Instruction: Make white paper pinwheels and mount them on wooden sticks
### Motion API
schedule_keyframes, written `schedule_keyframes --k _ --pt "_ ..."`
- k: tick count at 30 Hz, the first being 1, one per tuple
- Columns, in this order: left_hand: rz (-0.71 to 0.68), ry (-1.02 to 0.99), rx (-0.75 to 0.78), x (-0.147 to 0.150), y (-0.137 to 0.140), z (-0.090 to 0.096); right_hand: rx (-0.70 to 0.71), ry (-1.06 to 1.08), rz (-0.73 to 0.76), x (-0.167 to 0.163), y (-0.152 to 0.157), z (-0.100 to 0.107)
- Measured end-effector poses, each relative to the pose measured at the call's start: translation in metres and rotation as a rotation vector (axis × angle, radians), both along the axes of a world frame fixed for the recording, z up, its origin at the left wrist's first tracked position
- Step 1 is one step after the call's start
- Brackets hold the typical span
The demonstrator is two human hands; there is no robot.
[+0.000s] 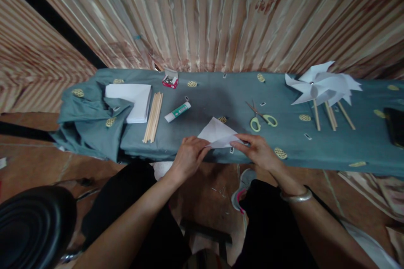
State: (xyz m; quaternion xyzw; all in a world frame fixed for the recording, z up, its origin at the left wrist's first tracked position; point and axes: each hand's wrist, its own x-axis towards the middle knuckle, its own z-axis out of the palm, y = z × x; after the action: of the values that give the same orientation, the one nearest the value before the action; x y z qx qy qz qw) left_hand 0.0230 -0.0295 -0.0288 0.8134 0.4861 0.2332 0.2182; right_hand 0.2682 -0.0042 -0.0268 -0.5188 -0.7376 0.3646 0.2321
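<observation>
A white sheet of paper [217,129], folded into a triangle with its peak pointing away from me, is at the front edge of the cloth-covered table. My left hand [190,154] pinches its left corner between thumb and fingers. At the opposite corner, my right hand [256,148] grips the paper the same way, a silver bangle on that wrist. Just beyond the paper lie a glue stick [177,112] with a green label, to the left, and scissors [263,120] with pale green handles, to the right, blades apart.
Wooden sticks [153,117] lie left of the glue stick, beside stacked white paper [139,104]. A small red box [170,80] of metal pieces stands at the back. Paper pinwheels [325,86] on sticks lie at right, near a dark object [394,126]. A black round stool [34,227] is at lower left.
</observation>
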Motion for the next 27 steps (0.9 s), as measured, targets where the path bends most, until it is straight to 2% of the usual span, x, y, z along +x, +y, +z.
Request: schedule_keyframes --k 2,5,7,9,12,15,20,27 --pt "0.061 -0.015 -0.01 0.0 0.002 -0.003 -0.045 0.07 -0.113 -0.004 0.007 -0.008" --pt "0.12 -0.012 -0.012 0.0 0.004 -0.005 -0.071 0.158 -0.191 -0.008 0.016 -0.017" --pt "0.126 0.023 0.064 0.002 0.004 -0.003 -0.065 0.135 -0.218 -0.011 0.02 -0.019" --pt "0.07 0.098 0.211 0.006 0.0 0.0 -0.042 0.075 -0.24 -0.013 0.023 -0.019" --pt "-0.105 0.218 0.37 0.015 -0.009 0.002 -0.002 0.004 -0.252 -0.017 0.023 -0.017" --pt "-0.174 0.309 0.336 0.024 -0.017 -0.003 0.043 -0.052 -0.269 -0.021 0.022 -0.014" --pt "-0.161 0.349 0.216 0.027 -0.018 -0.013 0.061 -0.134 -0.305 -0.023 0.018 -0.008" --pt "-0.158 0.326 0.186 0.026 -0.015 -0.017 0.119 -0.146 -0.325 -0.025 0.014 -0.007"
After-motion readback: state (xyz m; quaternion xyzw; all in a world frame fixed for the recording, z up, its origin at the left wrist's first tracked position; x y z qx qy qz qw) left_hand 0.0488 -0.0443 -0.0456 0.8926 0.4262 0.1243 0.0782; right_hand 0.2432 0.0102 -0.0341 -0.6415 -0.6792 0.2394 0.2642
